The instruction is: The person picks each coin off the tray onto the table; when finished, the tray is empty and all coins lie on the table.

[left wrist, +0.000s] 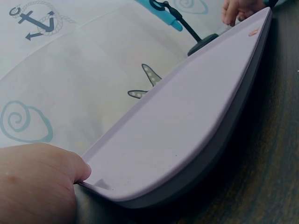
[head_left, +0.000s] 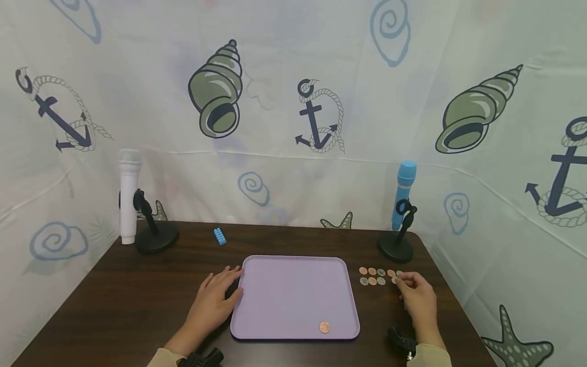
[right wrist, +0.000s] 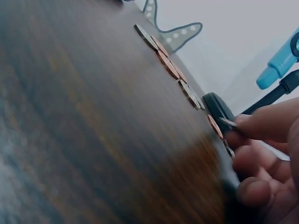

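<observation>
A lilac tray lies on the dark table with one copper coin near its front right corner. My left hand rests at the tray's left edge, fingers extended and thumb on the rim. Right of the tray, copper and silver coins form two short rows. My right hand is at the right end of these rows, pinching a silver coin between thumb and finger just above the table. Its fingers partly hide the coins beneath.
A white microphone on a black stand is at the back left. At the back right, a blue microphone leans in another black stand, close beyond the coins. A small blue toy brick lies behind the tray, before a patterned cloth.
</observation>
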{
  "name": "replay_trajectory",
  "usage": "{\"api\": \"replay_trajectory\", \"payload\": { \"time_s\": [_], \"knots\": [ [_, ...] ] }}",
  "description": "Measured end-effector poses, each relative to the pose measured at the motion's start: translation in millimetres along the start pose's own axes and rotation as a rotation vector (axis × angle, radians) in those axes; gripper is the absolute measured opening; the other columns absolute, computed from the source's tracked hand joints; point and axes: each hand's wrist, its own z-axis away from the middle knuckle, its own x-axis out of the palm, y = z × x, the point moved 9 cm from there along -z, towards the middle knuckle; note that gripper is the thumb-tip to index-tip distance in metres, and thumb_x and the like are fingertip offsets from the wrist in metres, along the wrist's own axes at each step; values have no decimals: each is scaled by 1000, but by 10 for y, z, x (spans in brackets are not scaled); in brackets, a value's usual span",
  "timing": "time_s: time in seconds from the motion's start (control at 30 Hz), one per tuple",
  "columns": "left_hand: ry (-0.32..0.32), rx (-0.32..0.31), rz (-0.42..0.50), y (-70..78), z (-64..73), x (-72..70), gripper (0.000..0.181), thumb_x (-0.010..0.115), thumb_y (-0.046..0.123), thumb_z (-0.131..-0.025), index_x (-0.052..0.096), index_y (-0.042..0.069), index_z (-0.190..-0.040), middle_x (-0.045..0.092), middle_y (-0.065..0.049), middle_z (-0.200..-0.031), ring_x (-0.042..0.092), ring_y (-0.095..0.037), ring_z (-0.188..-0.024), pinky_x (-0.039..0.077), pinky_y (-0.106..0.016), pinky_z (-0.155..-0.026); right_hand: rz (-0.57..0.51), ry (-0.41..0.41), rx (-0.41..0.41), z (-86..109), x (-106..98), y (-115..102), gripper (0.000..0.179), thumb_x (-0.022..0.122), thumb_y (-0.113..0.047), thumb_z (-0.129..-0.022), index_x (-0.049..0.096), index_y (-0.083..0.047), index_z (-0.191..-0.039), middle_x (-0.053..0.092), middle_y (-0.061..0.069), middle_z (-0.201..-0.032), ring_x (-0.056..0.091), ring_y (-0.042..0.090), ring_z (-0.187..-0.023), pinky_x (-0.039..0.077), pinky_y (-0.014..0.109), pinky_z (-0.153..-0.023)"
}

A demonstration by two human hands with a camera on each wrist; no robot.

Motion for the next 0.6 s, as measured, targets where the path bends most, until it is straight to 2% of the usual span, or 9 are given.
{"api": "replay_trajectory", "payload": {
  "time_s": [0.13,0.43,0.6],
  "knots": [
    [0,6,-3,20,-6,-11,53,70,33,-106,61,18,-156,55,-9,-167,40,-40,-162,13,-71,-132,46,-60,-7,-15,40,4,27,78,-25,-101,75,-4,-117,77,5,-91,67,16,-69,54,32,-52],
    [10,11,1,29,4,-34,53,69,34,-106,62,20,-156,56,-9,-166,41,-41,-162,14,-72,-131,104,-66,-18,-37,48,17,26,82,-28,-99,80,-4,-109,69,1,-75,62,17,-63,53,31,-51],
    [-4,2,6,21,-6,-10,53,69,34,-106,61,20,-156,55,-9,-166,39,-40,-163,12,-72,-132,132,-79,-26,-48,55,13,28,82,-29,-99,81,-4,-110,68,1,-73,61,17,-64,50,31,-51]
  ]
}}
